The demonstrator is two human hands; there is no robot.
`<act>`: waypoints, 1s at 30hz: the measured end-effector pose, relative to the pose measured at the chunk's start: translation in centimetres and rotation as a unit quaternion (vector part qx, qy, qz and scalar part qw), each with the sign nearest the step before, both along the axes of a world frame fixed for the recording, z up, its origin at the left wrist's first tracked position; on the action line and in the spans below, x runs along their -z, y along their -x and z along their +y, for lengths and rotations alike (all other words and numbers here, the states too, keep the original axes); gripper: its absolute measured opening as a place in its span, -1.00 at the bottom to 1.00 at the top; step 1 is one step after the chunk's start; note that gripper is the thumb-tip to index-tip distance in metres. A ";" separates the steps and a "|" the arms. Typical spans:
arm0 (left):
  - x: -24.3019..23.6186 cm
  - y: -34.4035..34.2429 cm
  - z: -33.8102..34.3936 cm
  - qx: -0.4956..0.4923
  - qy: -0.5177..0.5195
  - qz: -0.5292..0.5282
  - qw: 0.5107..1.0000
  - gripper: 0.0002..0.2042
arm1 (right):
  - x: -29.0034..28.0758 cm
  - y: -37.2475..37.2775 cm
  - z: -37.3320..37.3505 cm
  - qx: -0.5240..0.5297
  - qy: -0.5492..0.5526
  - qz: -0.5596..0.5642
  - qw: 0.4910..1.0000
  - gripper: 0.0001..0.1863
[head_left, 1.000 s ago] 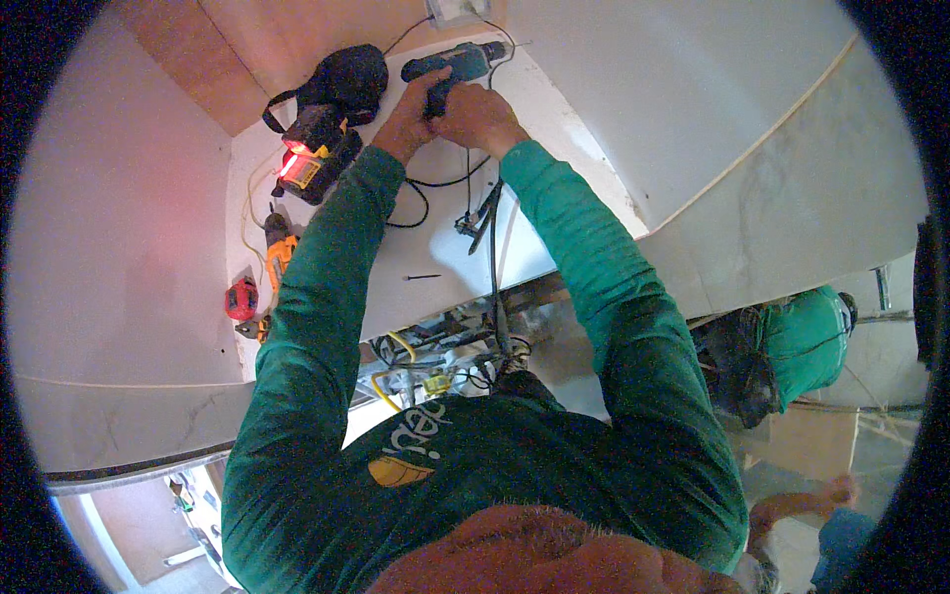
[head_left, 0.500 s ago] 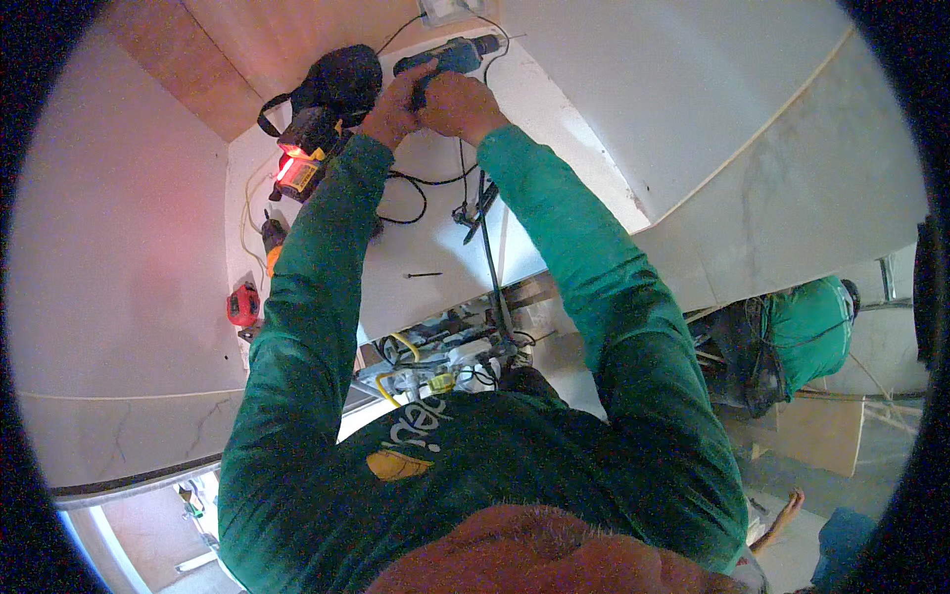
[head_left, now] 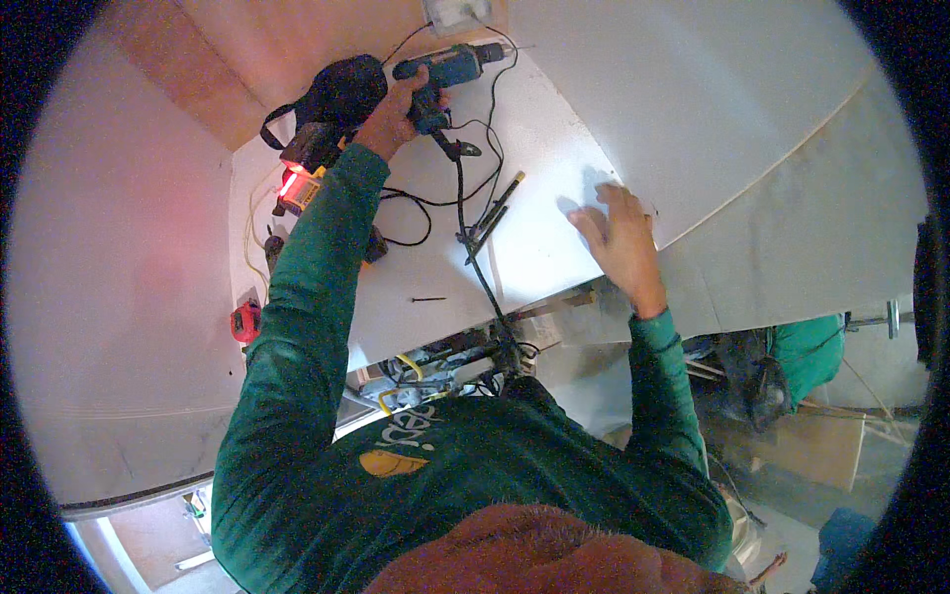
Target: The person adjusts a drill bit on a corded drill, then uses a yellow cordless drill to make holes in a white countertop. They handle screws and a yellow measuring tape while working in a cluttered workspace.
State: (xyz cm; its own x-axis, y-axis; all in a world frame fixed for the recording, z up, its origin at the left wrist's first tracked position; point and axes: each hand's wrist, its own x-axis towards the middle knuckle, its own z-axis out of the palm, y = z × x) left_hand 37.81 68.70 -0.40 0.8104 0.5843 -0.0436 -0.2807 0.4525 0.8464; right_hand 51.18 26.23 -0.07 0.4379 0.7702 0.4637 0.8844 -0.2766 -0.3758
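Observation:
My left hand (head_left: 393, 117) is closed around the handle of a corded blue-black power drill (head_left: 457, 65), whose chuck and thin bit point right. The drill's black cord (head_left: 459, 193) runs down from the handle toward my body. Over the right part of the white board (head_left: 539, 223), my right hand (head_left: 625, 243) has its fingers apart and holds nothing. Between the hands lie several slim dark rod-like tools (head_left: 488, 226), one with a yellowish tip. Nearer to me rests a small thin bit or screw (head_left: 428, 299).
At the left stand a black bag (head_left: 346, 89), a yellow-black device with a red glow (head_left: 300, 186) and a red tape measure (head_left: 245, 323). An outlet box (head_left: 457, 14) is on the far wall. Cluttered tools (head_left: 435, 366) sit below the board's near edge. Someone in green (head_left: 807, 361) is at right.
My right hand has left the drill and moved right and toward me, its fingers now spread. My left hand still holds the drill in nearly the same place.

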 end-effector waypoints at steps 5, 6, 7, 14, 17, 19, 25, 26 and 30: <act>-3.0 0.0 -2.5 -0.020 -0.054 0.060 0.997 -0.66 | 2.3 0.4 -0.9 0.044 -0.092 0.042 0.994 -0.44; -3.2 0.1 -2.7 -0.017 -0.065 0.060 0.996 -0.65 | 2.3 0.2 -0.7 0.044 -0.087 0.031 0.995 -0.46; -2.9 0.0 -2.6 -0.027 -0.062 0.069 0.995 -0.66 | 2.3 0.0 -0.6 0.045 -0.082 0.020 0.995 -0.47; -1.5 -0.3 -2.2 -0.040 -0.049 0.074 0.995 -0.73 | 1.9 0.0 -0.6 0.043 -0.091 0.007 0.995 -0.51; -1.3 -0.8 -1.6 -0.034 -0.047 0.087 0.994 -0.75 | 1.5 -0.1 -0.4 0.048 -0.085 0.014 0.995 -0.50; -0.7 -1.0 -1.3 -0.032 -0.041 0.089 0.995 -0.74 | 1.6 0.0 -0.5 0.049 -0.084 0.021 0.995 -0.50; -0.4 -1.9 -0.5 -0.016 -0.002 0.069 0.997 -0.72 | 1.5 0.2 -0.5 0.050 -0.075 0.036 0.995 -0.50; -0.3 -1.9 -0.2 -0.013 -0.001 0.061 0.998 -0.70 | 1.5 0.1 -0.4 0.047 -0.072 0.034 0.996 -0.49; -1.1 -2.5 -1.6 -0.017 -0.010 0.079 0.997 -0.67 | 1.5 -0.1 -0.6 0.047 -0.059 0.029 0.997 -0.48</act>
